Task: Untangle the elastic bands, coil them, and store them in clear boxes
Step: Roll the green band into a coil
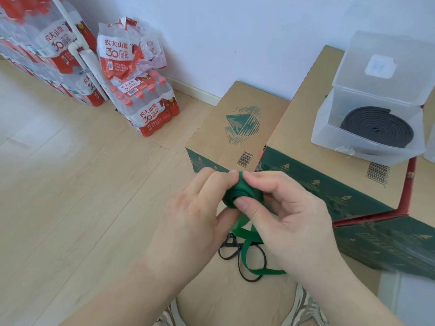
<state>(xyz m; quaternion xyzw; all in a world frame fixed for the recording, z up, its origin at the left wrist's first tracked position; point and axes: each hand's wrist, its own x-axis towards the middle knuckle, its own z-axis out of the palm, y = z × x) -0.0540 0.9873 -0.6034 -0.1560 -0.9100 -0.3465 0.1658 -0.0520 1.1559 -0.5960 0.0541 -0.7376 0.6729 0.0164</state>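
Both hands, left hand (197, 208) and right hand (282, 208), are pinching a small green band (237, 191) coil above the floor; loosening either pinch is risking unwinding, its tail snagging the black band (244, 274).
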